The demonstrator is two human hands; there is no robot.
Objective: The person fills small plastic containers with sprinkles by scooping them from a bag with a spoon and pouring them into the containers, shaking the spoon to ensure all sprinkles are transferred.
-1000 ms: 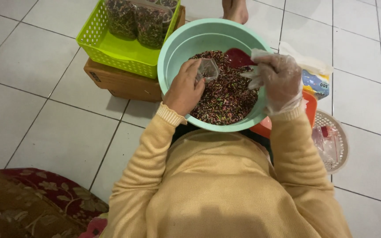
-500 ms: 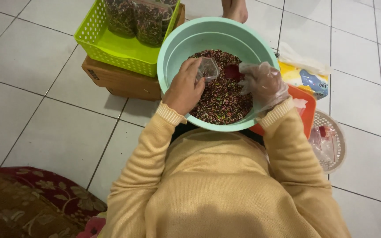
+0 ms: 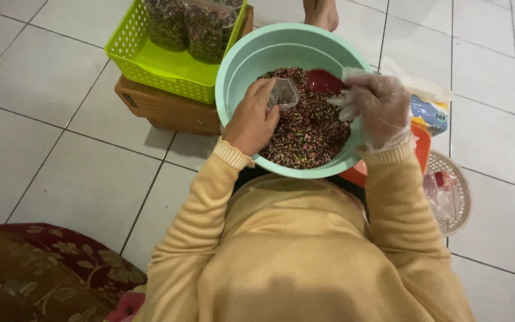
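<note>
L hand (image 3: 251, 122), bare, is pinching a small clear plastic cup (image 3: 283, 93) at its rim, holding it tilted over the dark sprinkle mix (image 3: 308, 128) inside the teal bowl (image 3: 242, 65). R hand (image 3: 374, 107), in a clear glove, is gripping a red scoop (image 3: 323, 80) w/ fingers curled, just beside the cup & above the mix. Green basket (image 3: 150, 62) w/ filled bags (image 3: 189, 24) is sitting on a cardboard box (image 3: 168, 110) next to the bowl; white mesh basket (image 3: 457, 179) is lying near the R arm.

I see 1 small clear plastic cup (image 3: 284, 93), tilted, mouth toward a red scoop (image 3: 323, 81) just beside it. Both hang over dark, multicoloured sprinkles (image 3: 308, 128) heaped in the tilted, round mint-green basin (image 3: 239, 71).
</note>
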